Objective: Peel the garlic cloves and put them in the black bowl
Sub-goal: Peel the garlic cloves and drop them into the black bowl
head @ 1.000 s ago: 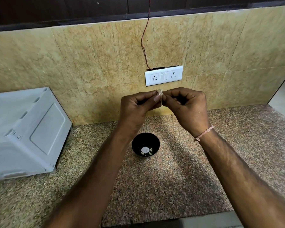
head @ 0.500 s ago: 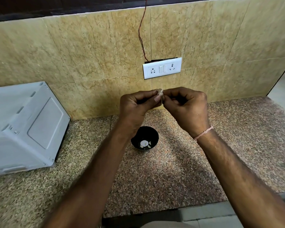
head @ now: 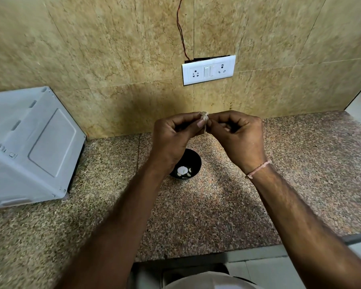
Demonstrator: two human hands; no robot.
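No brand name or lettering can be read anywhere, not on the white switch-and-socket plate [head: 209, 69] nor on the pale grey appliance [head: 29, 147] at the left, which is cut off by the edge of view. A thin red wire [head: 180, 28] runs up the tiled wall from the plate's top edge and out of sight.

Both hands are raised above the speckled granite counter [head: 217, 205]. The left hand [head: 173, 138] and right hand [head: 240, 136] have their fingers curled, pinching a garlic clove [head: 204, 118] between their fingertips. Only its papery, tan tip and a strip of skin show; the rest is hidden by the fingers. A pink thread band [head: 258, 168] circles the right wrist.

Below, the black bowl [head: 193, 161] sits on the counter, partly covered by the left wrist, with a few white peeled cloves [head: 183, 171] inside.
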